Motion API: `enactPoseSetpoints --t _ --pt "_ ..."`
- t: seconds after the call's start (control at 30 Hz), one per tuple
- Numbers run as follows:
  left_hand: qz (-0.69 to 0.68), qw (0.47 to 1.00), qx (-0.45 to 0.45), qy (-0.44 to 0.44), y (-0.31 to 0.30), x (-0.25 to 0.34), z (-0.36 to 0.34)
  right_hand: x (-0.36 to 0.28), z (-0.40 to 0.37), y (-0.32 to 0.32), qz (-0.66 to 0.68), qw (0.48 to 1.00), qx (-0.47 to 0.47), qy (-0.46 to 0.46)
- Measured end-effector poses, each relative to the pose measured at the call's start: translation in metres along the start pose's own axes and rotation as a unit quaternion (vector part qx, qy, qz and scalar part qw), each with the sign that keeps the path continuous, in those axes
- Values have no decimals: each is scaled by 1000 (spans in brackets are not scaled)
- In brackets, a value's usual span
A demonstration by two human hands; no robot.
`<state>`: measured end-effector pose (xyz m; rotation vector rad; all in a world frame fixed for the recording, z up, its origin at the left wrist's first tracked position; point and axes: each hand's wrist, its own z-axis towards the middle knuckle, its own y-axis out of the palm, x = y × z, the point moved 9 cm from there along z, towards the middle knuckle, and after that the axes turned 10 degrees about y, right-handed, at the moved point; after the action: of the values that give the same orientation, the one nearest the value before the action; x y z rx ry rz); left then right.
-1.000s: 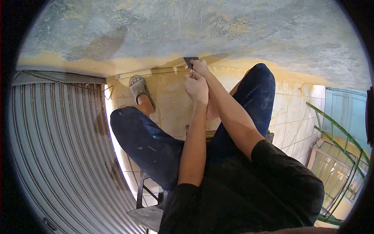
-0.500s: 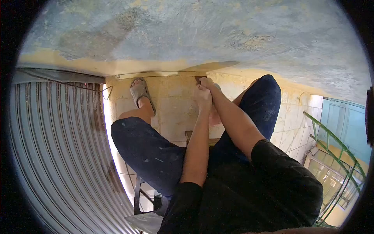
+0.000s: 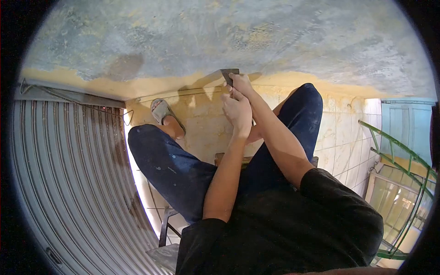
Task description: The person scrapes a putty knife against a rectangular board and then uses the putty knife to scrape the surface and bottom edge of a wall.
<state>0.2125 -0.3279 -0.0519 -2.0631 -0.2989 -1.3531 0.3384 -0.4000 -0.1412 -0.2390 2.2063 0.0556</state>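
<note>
A scraper (image 3: 228,74) with a broad dark blade meets the wall (image 3: 183,41) near the lower edge of its blotchy grey-blue coat. My right hand (image 3: 241,85) is closed on the scraper just behind the blade, fingers against the metal. Close below it, my left hand (image 3: 237,112) is closed too, its fingers curled in line with the tool. The handle is hidden by both hands. Bare yellowish wall shows in a band under the grey-blue coat.
A corrugated metal shutter (image 3: 68,169) stands at left, with a loose cable (image 3: 59,95) along its top. My sandalled foot (image 3: 161,110) rests on pale tiles (image 3: 199,121). Green metal rails (image 3: 398,149) and a blue door (image 3: 405,133) are at right. Part of a dark stool (image 3: 165,227) shows beneath me.
Both hands have moved up the wall from its base, and the scraper's blade now shows clearly. My left hand sits a little lower behind the right. The view has shifted slightly.
</note>
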Motion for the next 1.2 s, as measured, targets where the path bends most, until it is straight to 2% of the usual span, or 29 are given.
enactPoseSetpoints --t 0.07,0.2,0.33,0.4,0.43,0.47,0.53,0.63,0.7,0.77,0.93,1.0,1.07,1.13,1.17,1.2 --pt "-6 999 30 30 -4 9 0 -5 -3 -2 3 1000 12 12" --pt "36 998 21 36 -2 11 4 -9 -14 0 36 998 12 55" --pt "26 998 33 40 -2 14 5 -2 -3 1 48 998 11 47" --pt "10 998 46 41 -2 11 7 -1 3 -1 -44 998 40 30" --pt "-24 997 51 48 1 5 11 6 18 -3 -45 998 40 29" --pt "-58 995 55 53 4 0 13 13 38 -2 -112 993 21 -26" --pt "-28 997 50 44 -2 13 8 21 41 -1 -180 981 4 -70" --pt "-10 997 51 50 -1 14 10 2 31 5 -128 990 -6 -64" --pt "-16 997 53 53 -1 9 11 14 13 4 77 995 -6 63" --pt "-22 1000 13 -16 1 -1 11 10 1 6 81 995 0 66" --pt "-24 999 29 23 0 -9 16 22 8 9 83 994 6 75" --pt "-25 999 35 28 -4 -5 23 24 32 3 52 996 49 54" --pt "-62 996 48 43 -4 4 29 26 46 1 34 997 33 64" --pt "-35 999 25 14 -7 7 27 35 55 -4 18 997 21 70" --pt "-7 1000 1 -10 -6 7 27 32 55 0 -124 992 10 14" --pt "-7 1000 1 -11 -2 -6 29 45 64 3 -279 959 23 -39"
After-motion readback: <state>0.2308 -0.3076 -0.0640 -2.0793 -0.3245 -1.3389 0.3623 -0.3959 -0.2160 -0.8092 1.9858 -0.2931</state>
